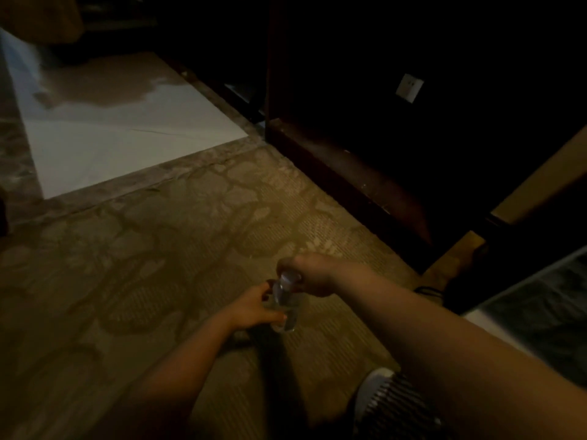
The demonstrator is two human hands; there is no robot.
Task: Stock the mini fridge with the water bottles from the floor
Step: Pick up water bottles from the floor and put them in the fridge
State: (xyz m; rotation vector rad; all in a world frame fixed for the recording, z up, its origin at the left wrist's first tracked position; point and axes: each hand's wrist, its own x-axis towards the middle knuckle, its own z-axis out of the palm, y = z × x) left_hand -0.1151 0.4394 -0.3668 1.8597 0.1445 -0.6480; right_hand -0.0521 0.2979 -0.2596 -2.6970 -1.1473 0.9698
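A clear water bottle (285,308), seemingly upright on the carpet (143,249); left hand (254,308) grips its body, right hand (306,274) its cap.

Both forearms are showing bare all the way down to the left hand (251,308) and the right hand (306,276). Under the right forearm, the person is wearing a shoe (376,384) with a pale rounded toe. Dark fabric with thin light stripes (400,411) is covering the part behind it, though the dim light is blurring finer detail.
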